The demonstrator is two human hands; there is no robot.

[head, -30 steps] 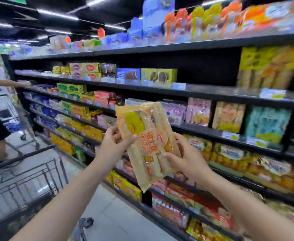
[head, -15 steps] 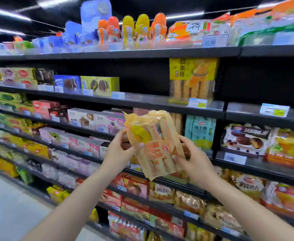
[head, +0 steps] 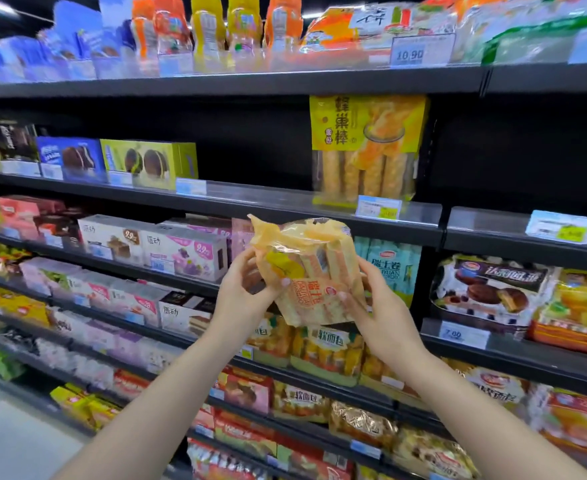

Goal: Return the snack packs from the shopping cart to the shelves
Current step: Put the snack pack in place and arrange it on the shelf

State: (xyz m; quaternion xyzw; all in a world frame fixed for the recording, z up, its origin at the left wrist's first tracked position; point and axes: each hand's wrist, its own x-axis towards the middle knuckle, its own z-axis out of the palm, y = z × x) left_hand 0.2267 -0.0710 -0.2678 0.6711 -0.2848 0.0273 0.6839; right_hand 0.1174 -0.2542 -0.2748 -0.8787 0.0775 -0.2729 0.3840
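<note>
Head view: yellow-orange clear plastic snack pack of long pale cake rolls [head: 311, 273] is held up w/ both hands, in front of the black metal shelf w/ pink & white cake boxes [head: 167, 287], just left of a teal pack of similar rolls [head: 394, 268]. Left hand [head: 242, 294] grips the pack's left edge, thumb across the front; right hand [head: 377, 306] pinches its lower right corner, fingers behind. Two-handed hold prob. keeps the floppy film from folding & turns the label toward the person, so it can be matched to a slot. Pack tilts, top leaning left, crimped seam up. Likely home is the gap left of the teal pack, directly behind the held one, but that's a guess.

Hard to tell: the slot behind the pack is fully hidden. Fingers behind the film mostly out of sight. Price tags near the teal pack are blurred, unreadable. Shopping cart isn't in frame. Shelves to the far left are smeared.
</note>
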